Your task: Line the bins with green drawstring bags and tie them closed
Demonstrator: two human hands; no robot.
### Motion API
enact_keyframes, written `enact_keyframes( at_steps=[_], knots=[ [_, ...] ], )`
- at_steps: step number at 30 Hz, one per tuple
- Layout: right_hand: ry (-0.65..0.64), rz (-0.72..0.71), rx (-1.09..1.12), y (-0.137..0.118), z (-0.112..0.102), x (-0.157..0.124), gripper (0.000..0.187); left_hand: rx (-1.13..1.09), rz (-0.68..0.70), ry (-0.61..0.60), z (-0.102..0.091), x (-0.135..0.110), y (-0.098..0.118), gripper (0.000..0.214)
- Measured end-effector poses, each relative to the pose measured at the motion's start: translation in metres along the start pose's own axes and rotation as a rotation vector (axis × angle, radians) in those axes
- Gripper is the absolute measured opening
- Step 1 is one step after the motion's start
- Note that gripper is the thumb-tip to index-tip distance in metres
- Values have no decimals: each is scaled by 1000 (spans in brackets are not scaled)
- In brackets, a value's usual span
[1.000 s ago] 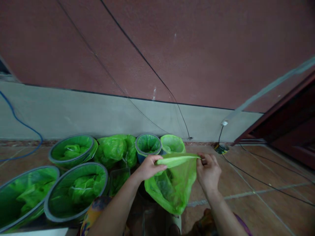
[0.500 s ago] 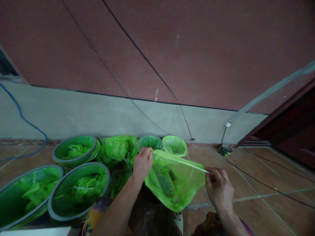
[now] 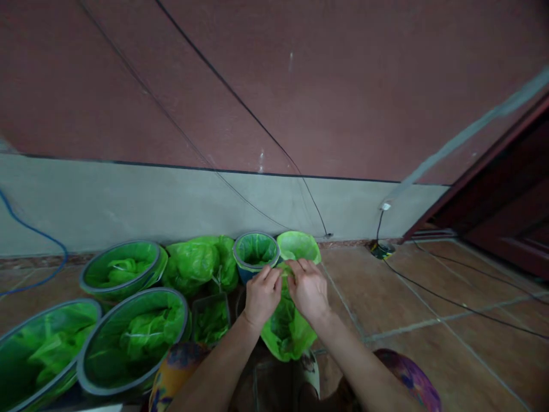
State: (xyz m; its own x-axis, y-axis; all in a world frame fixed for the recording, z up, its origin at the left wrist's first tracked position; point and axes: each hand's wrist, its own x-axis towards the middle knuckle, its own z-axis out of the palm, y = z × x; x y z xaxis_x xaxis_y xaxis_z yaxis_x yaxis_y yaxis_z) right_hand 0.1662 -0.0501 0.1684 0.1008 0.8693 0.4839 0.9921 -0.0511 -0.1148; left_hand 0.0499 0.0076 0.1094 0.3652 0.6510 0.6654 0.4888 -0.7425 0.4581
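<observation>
1. Half a second ago the hands were well apart, stretching the green bag's edge taut between them; now the left hand (image 3: pixel 262 293) and right hand (image 3: pixel 309 286) are side by side, nearly touching.
2. Each grip is clamped on the green bag (image 3: pixel 288 335), fingers drawn together over its gathered upper edge (a short tuft of plastic shows between them).
3. The bag hangs below the hands, in front of the person, its mouth narrower than before; whether anything supports it underneath, I cannot tell.
4. Just behind are a small blue bin (image 3: pixel 243 273) and a pale green liner (image 3: pixel 299 245), both near the wall.
5. On the left are wide grey-rimmed bins (image 3: pixel 107 391) and a bulging green bundle (image 3: pixel 193 264).
6. The floor (image 3: pixel 412 326) is brown tile; the wall (image 3: pixel 257 97) is dull red above, pale below, with a black cable (image 3: pixel 234 91) slanting down.
</observation>
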Motion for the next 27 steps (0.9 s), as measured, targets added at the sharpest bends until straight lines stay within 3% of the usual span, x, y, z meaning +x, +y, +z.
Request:
enact_keyframes(
  at_steps=[6, 15, 18, 23, 27],
  knots=[
    [62, 11, -20, 24, -8, -5, 31, -74, -104, -41, -6, 4, -6, 33],
    [288, 173, 98, 62, -52, -20, 28, 61, -306, -103, -14, 12, -22, 41],
    [333, 301, 117, 80, -66, -30, 30, 145, -355, -126, -19, 17, -28, 43],
    [394, 631, 134, 119, -78, -53, 36, 260, -381, -144, -28, 20, -35, 45],
    [308, 866, 74, 153, -70, -79, 38, 322, -393, -119, -35, 19, -36, 37]
  ],
)
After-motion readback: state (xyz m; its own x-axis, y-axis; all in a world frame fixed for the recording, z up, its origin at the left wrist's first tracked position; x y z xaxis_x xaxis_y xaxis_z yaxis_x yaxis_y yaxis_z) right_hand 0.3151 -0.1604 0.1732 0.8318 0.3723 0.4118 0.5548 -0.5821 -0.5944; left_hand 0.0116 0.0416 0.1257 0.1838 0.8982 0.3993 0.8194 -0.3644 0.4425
